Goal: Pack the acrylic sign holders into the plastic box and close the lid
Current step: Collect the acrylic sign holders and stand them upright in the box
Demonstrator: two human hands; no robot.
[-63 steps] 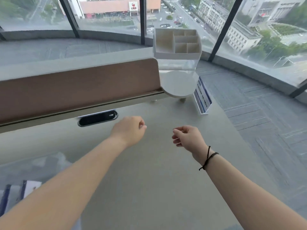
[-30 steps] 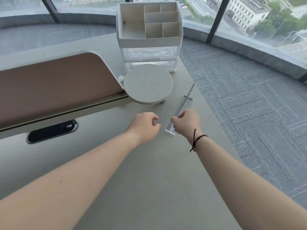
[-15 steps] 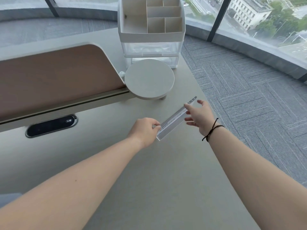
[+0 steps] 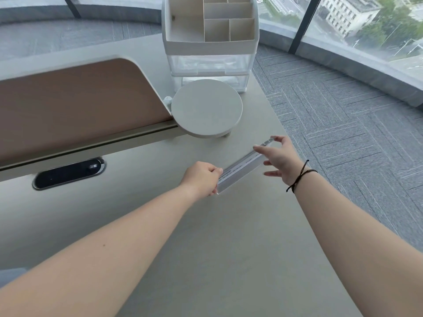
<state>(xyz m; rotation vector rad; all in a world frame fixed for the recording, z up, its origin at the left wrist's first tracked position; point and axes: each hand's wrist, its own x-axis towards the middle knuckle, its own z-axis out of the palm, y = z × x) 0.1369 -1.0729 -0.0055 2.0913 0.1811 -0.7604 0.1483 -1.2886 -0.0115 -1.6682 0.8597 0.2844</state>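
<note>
A clear acrylic sign holder with a printed sheet inside is held just above the grey desk, seen nearly edge-on and slanting from lower left to upper right. My left hand pinches its near end. My right hand touches its far end with thumb and forefinger, the other fingers spread. No plastic box with a lid is in view.
A white organiser with open compartments and clear drawers stands at the back of the desk. In front of it is a round white stand. A tan divider panel runs along the left, with a black cable slot below. The desk's right edge drops to carpet.
The sign holder stood upright by the desk's right edge; my right hand took it, laid it over, and my left hand has gripped its near end. My view has shifted slightly.
</note>
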